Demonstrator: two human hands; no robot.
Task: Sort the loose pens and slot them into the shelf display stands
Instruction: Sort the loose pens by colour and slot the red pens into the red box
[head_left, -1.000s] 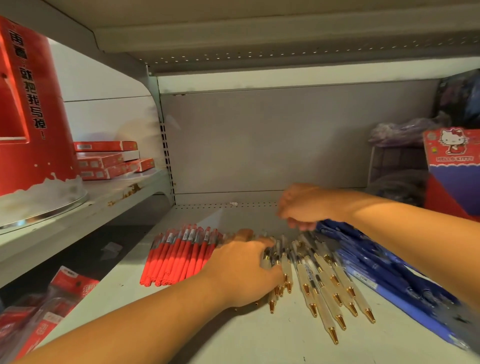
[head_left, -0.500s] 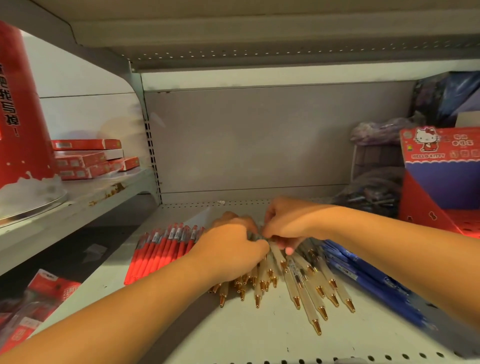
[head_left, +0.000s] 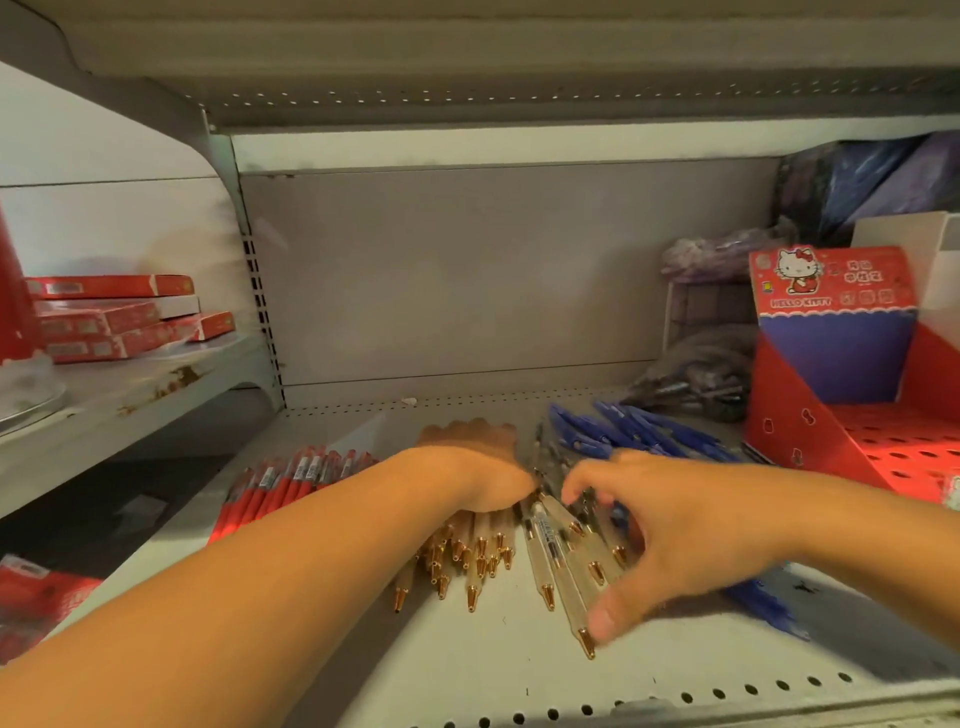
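2 hands are gathering clear gold-tipped pens (head_left: 540, 561) at the shelf's (head_left: 519, 675) front middle: left hand (head_left: 478, 467) pressing flat on one bunch, right hand (head_left: 670, 540) spread, fingers curling around several. Light, stiff and probably slippery, they are best pinched mid-barrel.

The shelf (head_left: 467, 670) is pale grey with a row of dark round holes along its front edge. On it lie red pens (head_left: 280, 486), clear pens with gold tips (head_left: 550, 551) and dark blue pens (head_left: 623, 431). The display stand (head_left: 810, 447) is red and blue, printed with a white cartoon cat. The stacked boxes (head_left: 114, 322) are red and white.
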